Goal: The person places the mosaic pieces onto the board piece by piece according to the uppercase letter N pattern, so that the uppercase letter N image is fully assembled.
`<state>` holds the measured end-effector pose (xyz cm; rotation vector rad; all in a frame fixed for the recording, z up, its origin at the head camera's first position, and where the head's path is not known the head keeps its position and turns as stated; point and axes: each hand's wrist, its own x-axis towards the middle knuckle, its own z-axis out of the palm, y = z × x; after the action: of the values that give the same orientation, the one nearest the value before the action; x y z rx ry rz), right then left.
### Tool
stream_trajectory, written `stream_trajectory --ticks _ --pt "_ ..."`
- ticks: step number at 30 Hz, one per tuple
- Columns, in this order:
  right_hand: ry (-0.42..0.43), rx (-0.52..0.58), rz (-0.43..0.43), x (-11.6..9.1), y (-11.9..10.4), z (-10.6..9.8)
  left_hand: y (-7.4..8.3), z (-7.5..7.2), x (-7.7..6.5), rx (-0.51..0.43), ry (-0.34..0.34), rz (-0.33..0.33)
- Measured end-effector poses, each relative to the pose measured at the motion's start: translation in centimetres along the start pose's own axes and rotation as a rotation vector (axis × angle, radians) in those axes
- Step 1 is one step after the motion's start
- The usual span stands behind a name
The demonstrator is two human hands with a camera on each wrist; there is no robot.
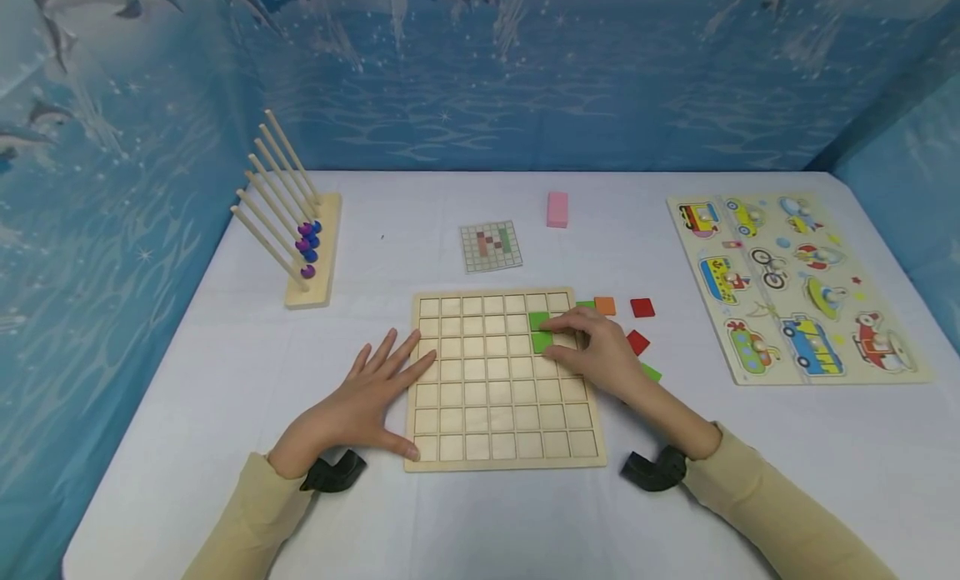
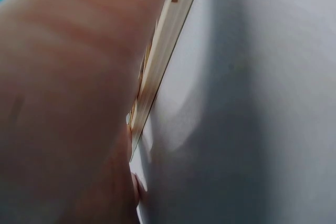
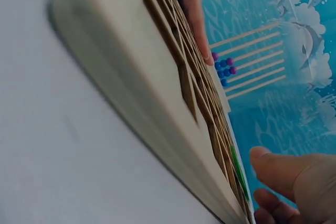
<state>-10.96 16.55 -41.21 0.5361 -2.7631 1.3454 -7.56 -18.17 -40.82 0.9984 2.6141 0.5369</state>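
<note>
Free room over board (image 1: 487,393), tiles (image 1: 642,307) rightward

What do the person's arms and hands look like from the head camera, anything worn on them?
The left sleeve and right sleeve are plain tan. The left wrist piece and right wrist piece are black and curved. The left hand and right hand are ungloved.

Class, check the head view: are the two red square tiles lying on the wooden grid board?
No, both red square tiles lie on the white table, to the right of the wooden grid board.
</note>
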Motion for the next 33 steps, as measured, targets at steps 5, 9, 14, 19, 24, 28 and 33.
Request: stream_trajectory --ticks 5,9,14,19,24,28,33 --pt "0.055 0.012 -0.036 0.0 -0.1 -1.3 -0.1 0.1 0.0 0.006 -0.003 0.002" --pt "0.086 0.04 -0.034 -0.6 0.4 -3.0 -0.1 0.2 0.1 0.005 -0.006 0.001" --pt "0.107 0.122 0.031 -2.8 1.5 -5.3 -0.1 0.1 0.2 0.003 -0.011 0.002" --pt "0.13 0.078 0.115 -5.4 2.6 -7.0 0.0 0.0 0.1 0.006 -0.012 -0.006" --pt "0.112 0.013 0.178 -7.4 3.4 -7.8 -0.1 0.0 0.1 -0.003 -0.007 -0.005" --pt "0.102 -0.02 0.207 -8.4 4.0 -7.7 -0.1 0.1 0.1 0.005 -0.004 -0.003" --pt "0.1 -0.074 0.185 -9.2 4.4 -7.3 -0.2 0.1 0.0 0.005 -0.001 -0.001"
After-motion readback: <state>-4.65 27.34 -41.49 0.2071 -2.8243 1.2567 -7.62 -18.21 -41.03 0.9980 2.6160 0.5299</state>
